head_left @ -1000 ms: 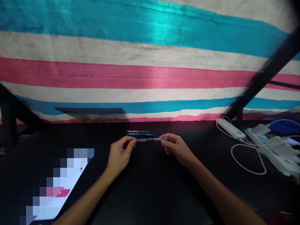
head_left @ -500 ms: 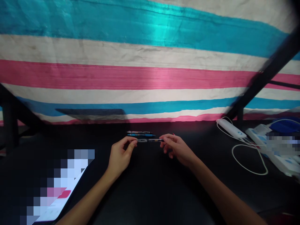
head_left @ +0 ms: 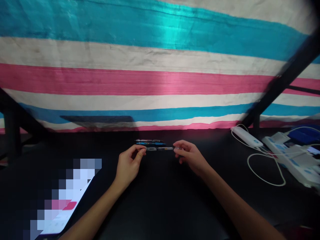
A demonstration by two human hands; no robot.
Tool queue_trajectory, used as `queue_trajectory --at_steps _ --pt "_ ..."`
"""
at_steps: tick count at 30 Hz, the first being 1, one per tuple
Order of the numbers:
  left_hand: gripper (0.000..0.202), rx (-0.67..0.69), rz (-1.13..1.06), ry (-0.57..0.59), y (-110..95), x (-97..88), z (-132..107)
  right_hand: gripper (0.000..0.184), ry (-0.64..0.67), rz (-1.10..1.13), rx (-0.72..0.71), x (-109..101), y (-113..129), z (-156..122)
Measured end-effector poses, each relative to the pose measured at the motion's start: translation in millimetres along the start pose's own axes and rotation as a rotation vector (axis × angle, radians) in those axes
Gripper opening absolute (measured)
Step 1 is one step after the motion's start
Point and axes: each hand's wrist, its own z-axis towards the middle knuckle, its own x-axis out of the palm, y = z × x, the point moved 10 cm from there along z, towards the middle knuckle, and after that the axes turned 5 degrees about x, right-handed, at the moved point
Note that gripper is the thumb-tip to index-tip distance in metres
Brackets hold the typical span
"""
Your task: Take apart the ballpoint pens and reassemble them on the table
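Observation:
A clear-barrelled pen (head_left: 165,148) with a grey clip end lies level between my two hands, just above or on the black table. My left hand (head_left: 128,163) pinches its grey end between thumb and forefinger. At the other end, the thumb and fingers of my right hand (head_left: 191,156) close around the tip, partly hiding it. Right behind this pen, a blue pen (head_left: 152,143) and a dark pen (head_left: 147,140) rest side by side.
A lit screen (head_left: 62,216), partly pixelated, lies at front left. To the right are a white power bank-like device (head_left: 246,136), looped white cables (head_left: 266,184) and a power strip (head_left: 293,163). A striped sheet (head_left: 160,81) hangs behind the black table (head_left: 160,203).
My right hand has shifted slightly right along the pen, uncovering more of its barrel, and its forefinger is raised a little. The left hand keeps its pinch in the same place.

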Motion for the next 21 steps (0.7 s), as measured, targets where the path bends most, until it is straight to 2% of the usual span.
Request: queue_trajectory --at_steps 3,6,12,21 --pt "0.019 -0.005 -0.018 -0.004 3 0.6 0 0.032 -0.010 0.009 0.013 0 0 -1" --pt "0.019 -0.009 -0.024 0.001 6 1.6 0 0.027 0.013 -0.034 0.091 4 -8 -1" --pt "0.019 -0.016 -0.022 0.000 6 1.1 0 0.024 -0.006 0.015 -0.032 4 2 -1" --pt "0.021 -0.049 -0.062 -0.022 10 -0.7 1 0.023 -0.058 0.048 -0.073 -6 7 0"
